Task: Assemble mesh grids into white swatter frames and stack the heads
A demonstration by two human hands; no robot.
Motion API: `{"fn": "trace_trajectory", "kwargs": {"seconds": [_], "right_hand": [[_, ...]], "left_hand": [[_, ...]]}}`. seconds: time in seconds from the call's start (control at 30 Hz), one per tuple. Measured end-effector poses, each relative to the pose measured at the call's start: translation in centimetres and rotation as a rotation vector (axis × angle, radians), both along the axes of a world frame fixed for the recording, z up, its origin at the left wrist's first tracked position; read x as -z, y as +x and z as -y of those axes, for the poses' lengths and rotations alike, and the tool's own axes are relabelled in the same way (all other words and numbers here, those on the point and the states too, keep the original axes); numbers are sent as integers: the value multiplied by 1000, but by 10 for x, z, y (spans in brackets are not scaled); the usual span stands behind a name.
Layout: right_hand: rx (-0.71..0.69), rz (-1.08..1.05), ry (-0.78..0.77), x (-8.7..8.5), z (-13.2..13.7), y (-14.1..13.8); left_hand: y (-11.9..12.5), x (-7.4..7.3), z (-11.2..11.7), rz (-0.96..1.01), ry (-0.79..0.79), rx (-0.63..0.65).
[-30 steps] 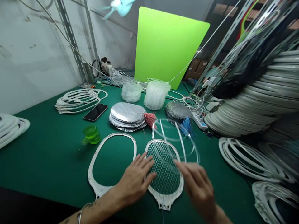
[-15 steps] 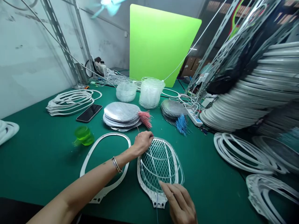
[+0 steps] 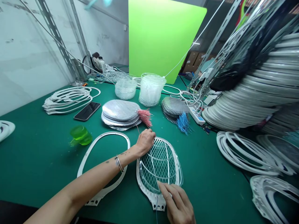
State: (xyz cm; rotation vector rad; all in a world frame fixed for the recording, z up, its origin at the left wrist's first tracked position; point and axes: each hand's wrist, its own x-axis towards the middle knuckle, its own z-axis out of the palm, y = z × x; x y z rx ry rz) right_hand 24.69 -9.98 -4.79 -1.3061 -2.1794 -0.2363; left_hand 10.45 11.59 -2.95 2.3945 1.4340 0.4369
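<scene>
A white swatter head frame (image 3: 139, 177) lies on the green table with a diamond metal mesh (image 3: 161, 155) inside it. Clear plastic ribs cross over the mesh, and a thin blue wire (image 3: 157, 214) runs down past the frame's neck. At the top rim, my left hand (image 3: 146, 141) is closed on the frame's edge, its fingertips partly hidden. My right hand (image 3: 178, 202) rests over the lower right of the same frame, fingers bent together and one fingertip on the mesh; what they pinch is hidden. Beneath my left forearm lies a second, bare swatter frame (image 3: 84, 158).
Behind sit stacked mesh sheets with red wires (image 3: 120, 110) and a darker stack with blue wires (image 3: 174, 107). Clear plastic rings (image 3: 151, 90), a phone (image 3: 87, 111) and a green tub (image 3: 81, 135) stand about. White frames are piled left (image 3: 70, 99) and right (image 3: 245, 152).
The camera view has shifted slightly. Both hands stay at nearly the same spots on the frame, and the ribs over the mesh sit a little closer within its right side.
</scene>
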Motion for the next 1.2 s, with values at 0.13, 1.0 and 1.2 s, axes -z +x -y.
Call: {"fn": "trace_trajectory", "kwargs": {"seconds": [0.13,1.0,1.2], "right_hand": [[1,9,7,1,2,-1],[165,269,-263,-4,-131,29],[138,280,-261,-6,-147,21]], "left_hand": [[-1,1,1,-14,24,11],[-4,10,5,-124,272,287],[-10,9,-5,-104,263,260]]}}
